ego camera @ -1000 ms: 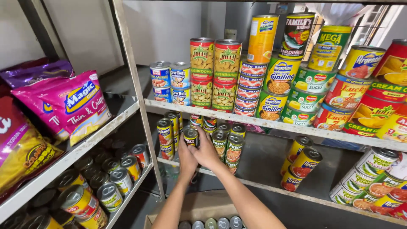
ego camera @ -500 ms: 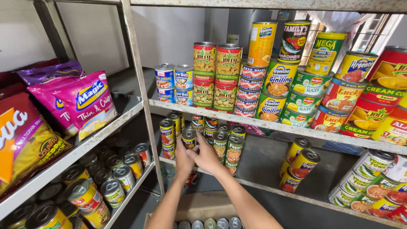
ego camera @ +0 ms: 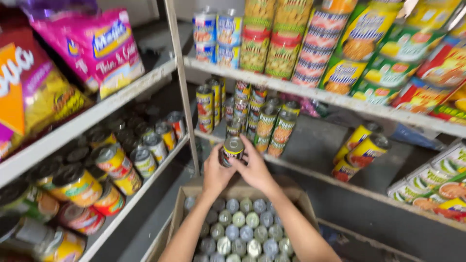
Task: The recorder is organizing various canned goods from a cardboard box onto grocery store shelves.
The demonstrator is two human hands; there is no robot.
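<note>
Both hands, left hand (ego camera: 215, 173) and right hand (ego camera: 253, 167), hold one small can (ego camera: 231, 151) above the open box (ego camera: 187, 201) of cans. Stocking seems underway; next it needs a free spot on the lower shelf (ego camera: 310, 167).

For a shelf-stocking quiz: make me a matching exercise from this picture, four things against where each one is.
Things:
1. small can
2. cardboard box
3. pink snack bag
4. yellow cans lying on their sides

Places:
A. upper left shelf
B. on the floor, full of cans
C. lower right shelf
D. between both hands

Pairs: 1-D, 2-B, 3-A, 4-C
</note>
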